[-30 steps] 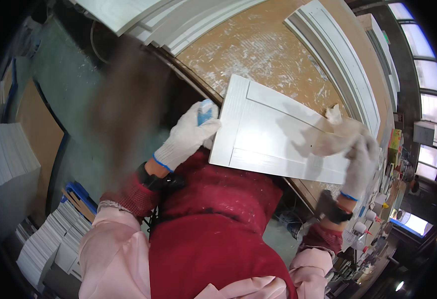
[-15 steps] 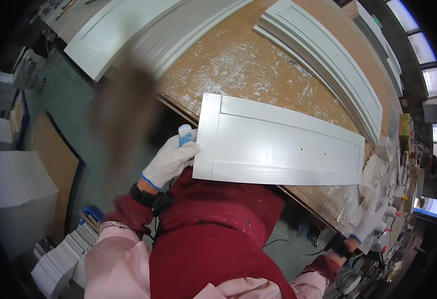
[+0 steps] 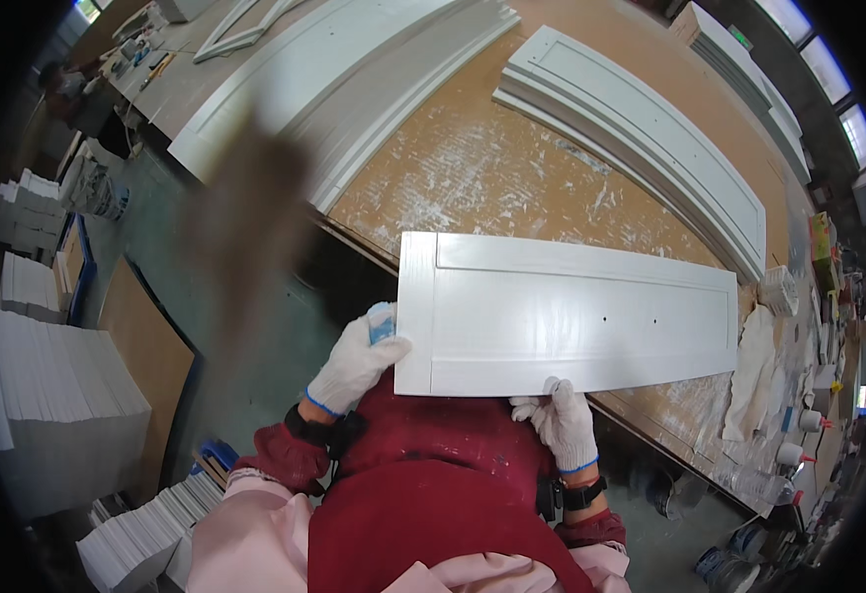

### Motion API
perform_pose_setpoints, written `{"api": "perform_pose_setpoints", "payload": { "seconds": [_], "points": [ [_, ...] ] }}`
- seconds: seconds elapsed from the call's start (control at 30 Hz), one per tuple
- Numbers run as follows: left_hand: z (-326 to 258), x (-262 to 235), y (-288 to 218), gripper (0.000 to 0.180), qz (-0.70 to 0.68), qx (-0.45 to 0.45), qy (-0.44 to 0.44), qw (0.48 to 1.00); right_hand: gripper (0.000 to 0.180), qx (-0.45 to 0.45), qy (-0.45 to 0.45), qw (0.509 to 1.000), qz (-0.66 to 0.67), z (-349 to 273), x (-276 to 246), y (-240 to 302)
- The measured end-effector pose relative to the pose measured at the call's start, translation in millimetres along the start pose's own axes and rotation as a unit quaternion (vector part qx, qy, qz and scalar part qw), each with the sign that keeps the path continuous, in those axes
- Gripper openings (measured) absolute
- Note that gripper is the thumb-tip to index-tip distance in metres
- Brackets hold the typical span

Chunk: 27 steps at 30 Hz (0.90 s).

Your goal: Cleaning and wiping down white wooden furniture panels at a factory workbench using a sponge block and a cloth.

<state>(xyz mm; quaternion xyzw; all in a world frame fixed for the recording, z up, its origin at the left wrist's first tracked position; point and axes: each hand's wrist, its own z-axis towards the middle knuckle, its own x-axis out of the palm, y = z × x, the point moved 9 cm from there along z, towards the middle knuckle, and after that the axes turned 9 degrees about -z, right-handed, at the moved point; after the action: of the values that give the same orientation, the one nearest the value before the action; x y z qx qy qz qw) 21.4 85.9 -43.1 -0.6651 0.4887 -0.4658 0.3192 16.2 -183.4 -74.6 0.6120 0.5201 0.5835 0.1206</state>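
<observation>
White cabinet panel held at the near edge of the tabletop
The panel (image 3: 566, 311) overhangs the tabletop (image 3: 473, 173) edge toward the person; left hand (image 3: 354, 366) clamps its left end with a blue sponge-like block (image 3: 382, 321), right hand (image 3: 563, 423) grips the near edge. A slack grip could tip it floorward. Bottles (image 3: 779, 457) at the right edge: contents unclear

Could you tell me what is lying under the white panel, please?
The white panel lies on a paint-flecked brown bench, its left end overhanging. Both gloved hands grip its near edge; whatever it covers is hidden.
</observation>
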Motion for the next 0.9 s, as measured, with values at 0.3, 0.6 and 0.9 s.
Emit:
{"api": "perform_pose_setpoints", "payload": {
  "seconds": [0.3, 0.6, 0.9],
  "points": [
    [-43, -34, -53, 0.05, -0.073, 0.094, -0.038, 0.992, 0.038, -0.065, 0.049, 0.993, -0.085, 3, 79, 52],
    [-50, -86, -151, 0.039, -0.258, 0.335, -0.15, 0.894, 0.029, -0.096, 0.173, 0.978, -0.063, 162, 210, 123],
    [-8, -138, -191, 0.017, -0.261, 0.398, -0.261, 0.84, 0.028, -0.025, 0.132, 0.983, -0.128, 324, 261, 119]
  ]
}}
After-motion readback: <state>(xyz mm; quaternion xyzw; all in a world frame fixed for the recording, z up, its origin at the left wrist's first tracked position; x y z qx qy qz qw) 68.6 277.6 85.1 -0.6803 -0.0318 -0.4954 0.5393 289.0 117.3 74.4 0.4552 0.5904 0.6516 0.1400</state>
